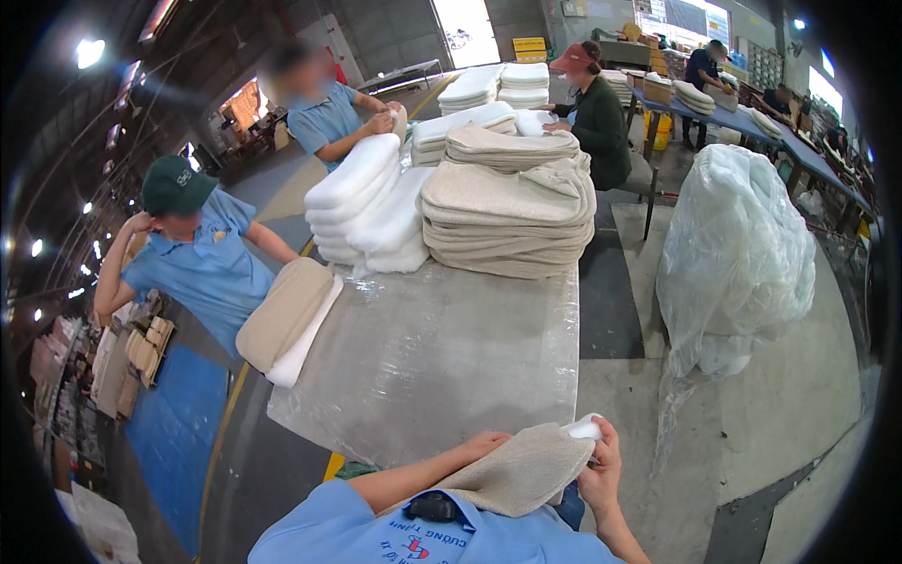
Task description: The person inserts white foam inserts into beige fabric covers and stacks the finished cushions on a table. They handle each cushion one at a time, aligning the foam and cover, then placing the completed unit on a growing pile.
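Observation:
Close to my body, at the table's near edge, I hold a beige fabric cushion cover (526,467). A rolled or folded end of white padding (583,428) sticks out of its far right corner. My right hand (601,462) is closed round that corner, with thumb and fingers on the padding and the cover's edge. My left hand (482,446) is closed on the cover's far left edge; its fingertips are partly hidden by the fabric. How far the padding reaches inside the cover cannot be seen.
A plastic-covered table (442,348) stretches ahead. On it stand a stack of beige covers (507,226), white pads (362,202) and a beige-and-white pair (287,315) at the left edge. Three co-workers stand or sit around it. A large clear plastic bag (738,263) stands on the right.

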The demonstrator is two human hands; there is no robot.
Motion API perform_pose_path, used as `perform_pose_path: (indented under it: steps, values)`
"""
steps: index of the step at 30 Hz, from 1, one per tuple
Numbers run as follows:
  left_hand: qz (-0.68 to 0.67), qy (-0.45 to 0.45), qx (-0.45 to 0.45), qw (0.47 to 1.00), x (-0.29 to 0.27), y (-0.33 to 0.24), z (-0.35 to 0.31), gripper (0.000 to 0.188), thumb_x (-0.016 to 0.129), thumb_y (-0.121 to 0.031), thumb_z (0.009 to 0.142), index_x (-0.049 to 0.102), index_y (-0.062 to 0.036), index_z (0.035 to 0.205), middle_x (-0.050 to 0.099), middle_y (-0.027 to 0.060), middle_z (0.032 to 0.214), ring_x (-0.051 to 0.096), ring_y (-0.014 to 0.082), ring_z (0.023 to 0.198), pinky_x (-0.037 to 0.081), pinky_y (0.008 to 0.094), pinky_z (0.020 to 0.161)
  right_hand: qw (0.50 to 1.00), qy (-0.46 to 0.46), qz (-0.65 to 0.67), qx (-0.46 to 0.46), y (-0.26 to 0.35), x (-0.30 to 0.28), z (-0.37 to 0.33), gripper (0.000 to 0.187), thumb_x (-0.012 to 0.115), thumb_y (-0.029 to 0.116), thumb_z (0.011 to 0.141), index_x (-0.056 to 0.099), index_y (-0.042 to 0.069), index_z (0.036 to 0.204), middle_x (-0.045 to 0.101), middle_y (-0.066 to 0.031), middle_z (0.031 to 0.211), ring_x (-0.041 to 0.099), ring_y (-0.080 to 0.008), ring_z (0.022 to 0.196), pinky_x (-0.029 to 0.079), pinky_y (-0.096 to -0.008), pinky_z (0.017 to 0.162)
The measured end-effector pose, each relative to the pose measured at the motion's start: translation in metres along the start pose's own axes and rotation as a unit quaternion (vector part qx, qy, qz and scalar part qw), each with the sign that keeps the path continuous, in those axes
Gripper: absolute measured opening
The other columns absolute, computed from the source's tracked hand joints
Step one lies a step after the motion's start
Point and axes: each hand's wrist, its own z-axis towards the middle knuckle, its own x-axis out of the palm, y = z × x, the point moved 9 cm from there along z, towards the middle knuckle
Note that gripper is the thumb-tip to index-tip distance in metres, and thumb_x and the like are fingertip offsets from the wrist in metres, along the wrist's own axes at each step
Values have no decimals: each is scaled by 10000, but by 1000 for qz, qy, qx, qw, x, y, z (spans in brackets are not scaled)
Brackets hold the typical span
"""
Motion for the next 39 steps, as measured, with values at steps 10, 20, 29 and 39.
perform_pose_path:
  steps: [10, 20, 29, 39]
  values:
    - [106, 76, 62, 990, 15, -88, -1, 468, 612, -422, 1060, 650, -14, 1287, 687, 58, 1117, 583, 134, 1019, 503, 334, 901, 996, 32, -82, 0, -3, -5, 2, 242, 878, 115, 769, 750, 62, 968, 493, -202, 1522, 501, -374, 1395, 434, -442, 1126]
    - [220, -150, 144, 953, -22, -107, 13, 246, 667, -206, 1022, 685, -38, 1202, 727, 105, 1030, 658, 161, 932, 532, 335, 849, 976, 93, -189, -52, 2, -1, 8, 261, 833, 235, 842, 765, 78, 1038, 444, -162, 1582, 388, -390, 1491, 397, -486, 1175]
    - [272, 112, 288, 911, 88, -246, 9, 215, 745, -178, 951, 750, -88, 1145, 723, 53, 1032, 629, 182, 916, 506, 326, 836, 980, -62, -187, -42, 23, -21, -16, 211, 836, 125, 731, 676, 59, 851, 456, -209, 1546, 355, -435, 1486, 349, -510, 1187]
    - [444, 281, 239, 817, 120, -246, -34, 418, 851, -300, 829, 710, -156, 1195, 712, 25, 992, 565, 270, 949, 463, 384, 902, 997, -82, -9, 12, 25, -14, -49, 220, 767, 72, 770, 619, 63, 932, 665, -96, 1027, 636, -256, 939, 491, -375, 819]
